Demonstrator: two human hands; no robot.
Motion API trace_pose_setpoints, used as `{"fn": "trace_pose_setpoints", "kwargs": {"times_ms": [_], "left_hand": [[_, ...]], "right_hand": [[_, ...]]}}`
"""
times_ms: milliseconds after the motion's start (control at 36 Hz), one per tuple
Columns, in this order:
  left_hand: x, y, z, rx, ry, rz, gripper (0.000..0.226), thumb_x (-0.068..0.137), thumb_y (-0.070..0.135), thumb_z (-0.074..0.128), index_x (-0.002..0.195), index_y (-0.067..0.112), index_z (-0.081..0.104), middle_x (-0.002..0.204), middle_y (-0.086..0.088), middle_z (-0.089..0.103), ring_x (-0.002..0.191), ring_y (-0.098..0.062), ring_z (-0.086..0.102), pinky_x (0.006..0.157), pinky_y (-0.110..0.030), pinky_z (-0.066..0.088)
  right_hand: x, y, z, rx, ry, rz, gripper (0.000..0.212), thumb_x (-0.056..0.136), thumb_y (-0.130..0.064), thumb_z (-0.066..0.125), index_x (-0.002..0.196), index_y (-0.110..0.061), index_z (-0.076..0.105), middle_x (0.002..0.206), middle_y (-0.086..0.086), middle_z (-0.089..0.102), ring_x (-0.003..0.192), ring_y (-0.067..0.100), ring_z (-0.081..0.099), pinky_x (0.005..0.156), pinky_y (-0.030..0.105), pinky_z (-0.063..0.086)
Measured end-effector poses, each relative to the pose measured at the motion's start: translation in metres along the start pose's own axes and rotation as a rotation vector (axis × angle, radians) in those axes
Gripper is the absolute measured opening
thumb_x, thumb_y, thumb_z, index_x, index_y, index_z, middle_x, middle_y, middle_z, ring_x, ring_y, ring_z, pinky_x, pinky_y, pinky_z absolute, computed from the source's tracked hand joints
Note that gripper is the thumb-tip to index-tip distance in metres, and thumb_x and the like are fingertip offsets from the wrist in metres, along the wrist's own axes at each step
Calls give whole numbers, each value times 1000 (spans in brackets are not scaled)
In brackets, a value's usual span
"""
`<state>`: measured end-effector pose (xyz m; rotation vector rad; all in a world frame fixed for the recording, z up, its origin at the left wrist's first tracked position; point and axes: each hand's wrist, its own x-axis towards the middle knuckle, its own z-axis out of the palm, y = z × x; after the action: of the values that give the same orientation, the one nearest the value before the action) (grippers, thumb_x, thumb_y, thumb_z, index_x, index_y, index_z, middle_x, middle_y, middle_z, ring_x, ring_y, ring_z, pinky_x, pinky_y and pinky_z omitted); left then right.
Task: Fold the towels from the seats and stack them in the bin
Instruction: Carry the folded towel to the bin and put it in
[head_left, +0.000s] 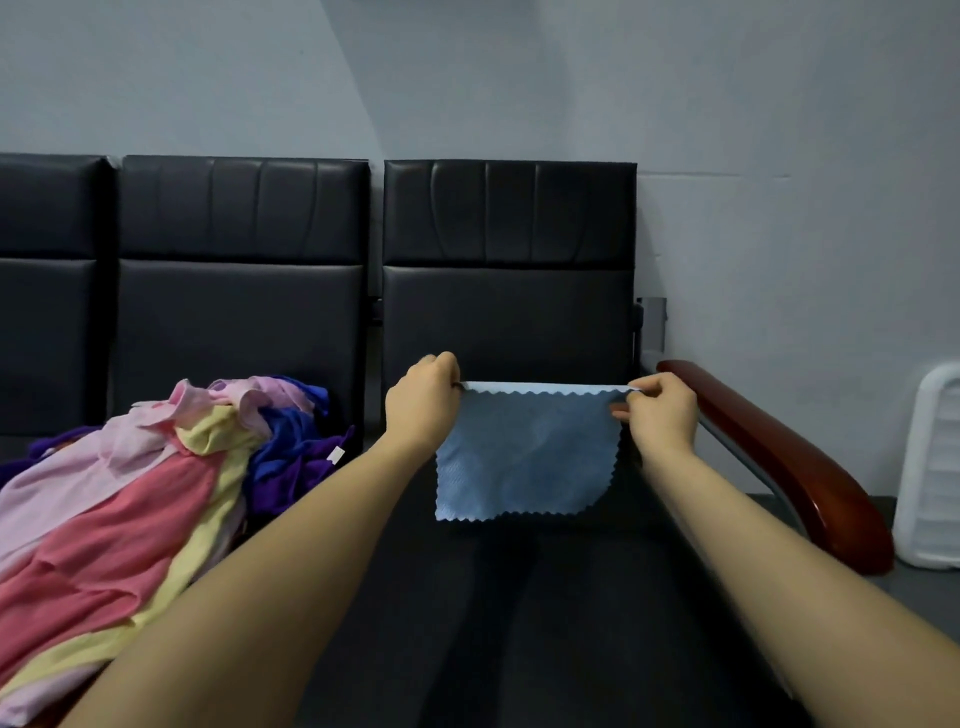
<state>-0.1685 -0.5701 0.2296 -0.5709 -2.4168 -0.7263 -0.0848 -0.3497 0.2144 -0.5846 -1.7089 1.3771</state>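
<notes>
head view: two hands (540, 402) pinching one blue towel's (524, 457) top corners, taut.

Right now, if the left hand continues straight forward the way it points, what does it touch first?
Probably the black seat backrest behind the blue towel that the left hand pinches; depth is unclear.

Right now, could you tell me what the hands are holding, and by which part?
A light blue zigzag-edged cloth: the left hand and right hand each pinch a top corner, so it hangs stretched between them.

left hand (423, 400) and right hand (660, 413) pinch blue towel (524, 452) taut; pile (130, 483) beside
</notes>
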Motion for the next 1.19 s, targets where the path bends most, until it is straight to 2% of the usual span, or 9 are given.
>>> {"fn": "trace_pose_setpoints", "kwargs": {"times_ms": [194,333,444,583,667,917,1028,1111,1194], "left_hand": [[-6,-1,7,-263,27,-101,18,88,2,43,96,9,57,96,-2,60,86,-23,56,74,-40,49],[-36,-9,13,-347,-25,-130,14,87,4,45,90,10,57,89,2,59,82,-20,57,72,-37,50],[-59,-11,15,-374,-42,-169,10,86,7,47,87,11,56,84,0,60,76,-21,58,68,-37,49],[-83,-12,16,-336,-91,-240,11,85,15,50,89,13,60,81,-1,61,78,-22,59,67,-37,52],[-91,-13,18,-280,-173,-291,12,85,19,52,91,14,60,81,1,58,77,-20,56,62,-29,42],[-112,-29,51,-175,-442,-434,21,88,21,57,96,4,68,90,-10,63,86,-27,60,70,-32,48],[-115,-34,67,-147,-490,-480,23,91,20,55,103,3,66,94,-11,59,83,-25,55,69,-32,44],[-117,-39,80,-115,-528,-502,27,94,25,53,109,3,62,107,-14,60,89,-29,57,71,-33,42],[-117,-42,88,-75,-525,-501,22,95,23,50,100,4,60,100,-13,60,78,-25,52,68,-33,42]], "right_hand": [[0,8,2,34,8,-60,25,88,4,53,76,-17,57,92,8,66,89,22,65,78,32,55],[-19,26,-8,63,-17,30,22,87,-1,56,75,-18,60,89,7,67,90,23,65,84,37,55],[-40,37,-20,36,-40,52,23,87,-1,53,71,-16,60,80,5,64,84,22,62,78,33,52],[-61,44,-36,-50,-76,97,17,84,-2,49,79,-9,64,75,2,59,71,15,52,59,25,42],[-65,54,-39,-141,-144,183,17,85,-1,48,78,-8,62,70,5,54,66,17,46,55,25,37],[-76,89,-31,-397,-304,343,17,81,0,46,70,-9,56,69,12,47,59,21,40,53,26,35],[-75,102,-26,-481,-343,332,17,85,-3,47,75,-8,60,73,9,52,66,22,47,55,25,38],[-73,114,-22,-543,-375,311,25,88,-5,48,64,-11,53,73,5,52,66,18,48,62,26,40],[-71,118,-18,-610,-370,263,20,90,-9,53,71,-3,58,75,7,54,72,20,50,67,29,43]]}}
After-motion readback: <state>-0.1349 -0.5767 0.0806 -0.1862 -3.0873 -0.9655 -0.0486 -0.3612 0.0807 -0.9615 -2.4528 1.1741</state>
